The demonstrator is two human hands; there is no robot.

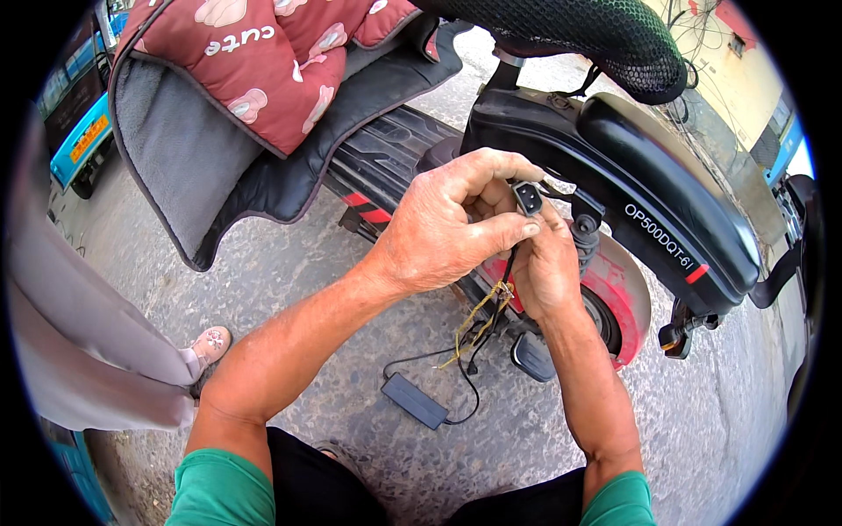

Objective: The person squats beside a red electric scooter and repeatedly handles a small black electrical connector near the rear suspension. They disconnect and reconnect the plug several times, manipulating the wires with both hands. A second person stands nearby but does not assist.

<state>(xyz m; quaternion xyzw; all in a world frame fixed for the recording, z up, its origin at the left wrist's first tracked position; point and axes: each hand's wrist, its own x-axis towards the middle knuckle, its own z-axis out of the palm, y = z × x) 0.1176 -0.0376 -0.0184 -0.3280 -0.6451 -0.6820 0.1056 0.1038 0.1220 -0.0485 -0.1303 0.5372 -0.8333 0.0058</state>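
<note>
My left hand (447, 219) is closed on a small black plug (528, 199), its thumb and forefinger around the connector's face, which shows dark pins or slots. My right hand (551, 272) grips the same plug from below and behind, with its fingertips partly hidden. A black cable (507, 267) hangs from the plug past some yellow cord or wires (474, 326). On the ground below lies a black charger brick (415, 401) with cables attached. Both hands are beside the black frame (561, 131) of an electric scooter, above its red rear fender (623, 302).
A pink patterned quilted cover (246, 61) with grey lining lies over the scooter's footboard (377, 158). A mesh-covered seat (579, 35) overhangs at the top. Another person's legs in grey trousers (96, 342) stand at left. A blue vehicle (74, 153) is behind them.
</note>
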